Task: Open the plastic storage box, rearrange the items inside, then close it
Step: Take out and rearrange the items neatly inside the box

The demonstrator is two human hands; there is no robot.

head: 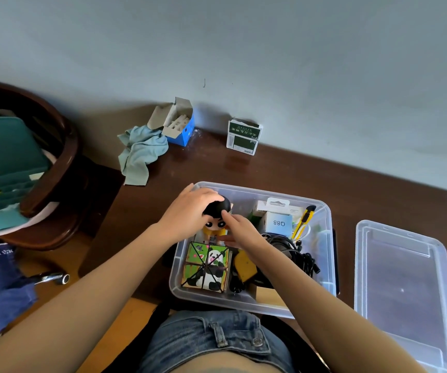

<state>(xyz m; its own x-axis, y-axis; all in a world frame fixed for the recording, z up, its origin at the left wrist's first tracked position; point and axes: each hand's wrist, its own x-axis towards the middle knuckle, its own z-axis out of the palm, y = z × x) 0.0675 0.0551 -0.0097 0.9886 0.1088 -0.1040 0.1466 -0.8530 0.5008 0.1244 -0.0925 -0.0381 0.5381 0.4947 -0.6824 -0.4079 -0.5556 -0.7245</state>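
Clear storage box (pixel 327 265), lidless, long axis left-right, on dark wooden table (pixel 270 165) against grey wall. Inside, far-left: upright figurine (pixel 215 220), face nearward; left hand (pixel 190 211) curled over its head, right hand (pixel 239 230) pinching it. Lid (pixel 402 286) flat, right.

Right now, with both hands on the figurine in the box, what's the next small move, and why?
Probably settle the figurine upright in the box's far left corner. The left hand cups its black head, the right hand steadies its front, and the panda cube already sits just behind it.
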